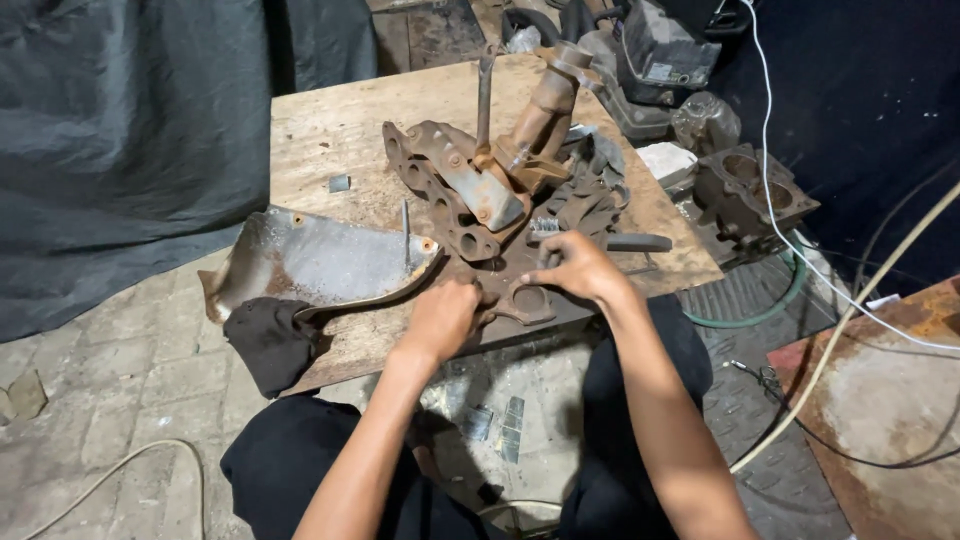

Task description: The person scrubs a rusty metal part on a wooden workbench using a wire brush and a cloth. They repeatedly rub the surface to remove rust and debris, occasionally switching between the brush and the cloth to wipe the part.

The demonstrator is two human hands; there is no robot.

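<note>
Lying at the counter's [330, 120] left edge, a dull metal heat shield [320, 262] rests over a black rag [270, 340]. Beside it the left hand [440, 318] presses curled fingers onto the rusty exhaust manifold [470, 195], apparently steadying it; the right hand [580, 268] pinches a small wire brush [545, 232] against the flange. An engine block [750, 190] sits farther right.

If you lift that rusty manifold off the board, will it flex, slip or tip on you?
The rusty manifold looks like thick cast metal, so probably rigid and heavy for its size. Its upright pipe leans toward the far side, so it may tip that way when raised. The rough, rusted surface likely grips well; both the left hand and right hand rest at its near flange.
</note>
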